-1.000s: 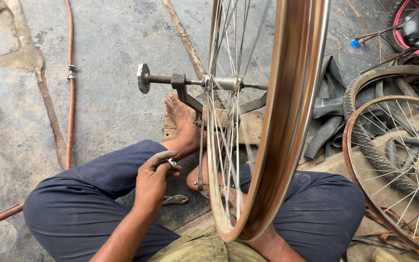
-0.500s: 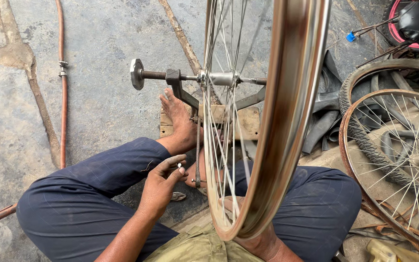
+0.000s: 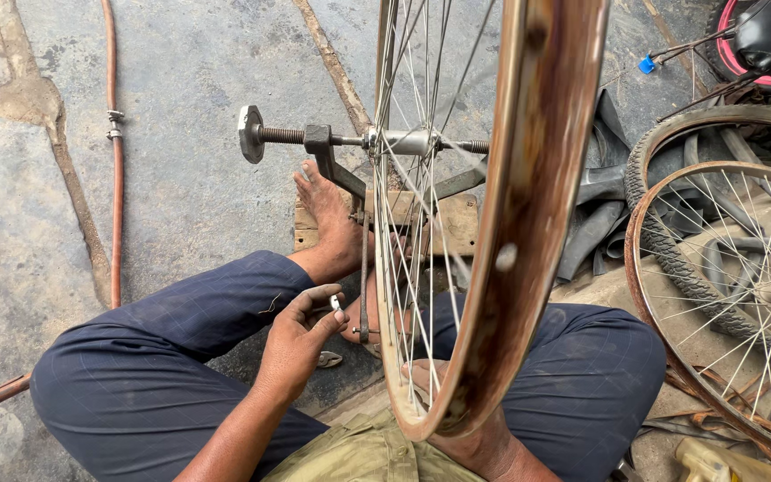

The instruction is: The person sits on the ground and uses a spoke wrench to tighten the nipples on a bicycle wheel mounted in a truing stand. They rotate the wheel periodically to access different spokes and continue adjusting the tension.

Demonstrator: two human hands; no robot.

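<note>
L hand pinches a small metal spoke tool beside the rusty spoked bicycle rim.
R hand sits behind the rim's bottom edge, grip unclear. Rim stands upright on a threaded steel axle stand, over a wooden block on concrete floor.

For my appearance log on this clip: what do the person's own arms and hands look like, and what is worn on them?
Both forearms are bare, with no sleeves reaching them, no gloves, and no watch or rings that I can make out. The left hand shows in full; the right hand is mostly hidden behind the rusty metal bicycle wheel rim. Lower down are dark blue trousers and an olive-green shirt.
</note>
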